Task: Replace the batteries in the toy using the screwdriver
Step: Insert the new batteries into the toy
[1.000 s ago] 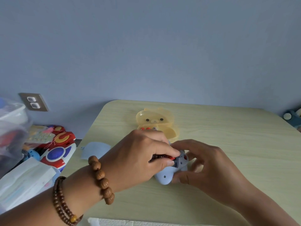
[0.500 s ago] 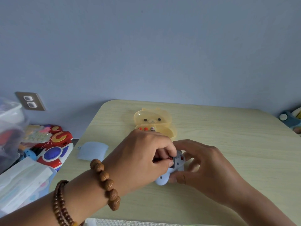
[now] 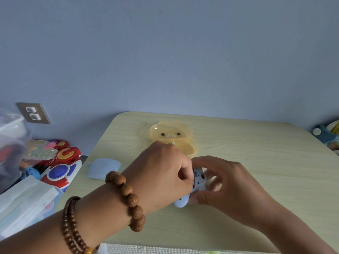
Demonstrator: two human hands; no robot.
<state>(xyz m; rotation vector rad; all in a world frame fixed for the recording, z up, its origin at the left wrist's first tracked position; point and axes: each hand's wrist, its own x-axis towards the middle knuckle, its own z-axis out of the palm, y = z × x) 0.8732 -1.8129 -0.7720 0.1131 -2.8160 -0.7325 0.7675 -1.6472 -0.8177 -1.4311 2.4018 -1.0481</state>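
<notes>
A small light-blue toy (image 3: 199,182) lies on the pale wooden table (image 3: 256,162), back side up with its battery bay showing. My right hand (image 3: 229,182) grips the toy from the right and below. My left hand (image 3: 161,171) covers its left side, fingertips pinched at the bay where something red showed earlier; what they hold is hidden. The toy's light-blue cover (image 3: 103,168) lies apart at the table's left edge. No screwdriver is visible.
An open yellow bear-shaped plastic case (image 3: 172,136) holding small items sits just behind my hands. Left of the table are colourful toys (image 3: 60,165), a plastic bag and white packets. A blue toy (image 3: 324,133) lies off the far right edge.
My left hand has closed further over the toy, hiding the red piece seen a second ago. The toy has tilted more upright in my right hand. The view has shifted slightly.
</notes>
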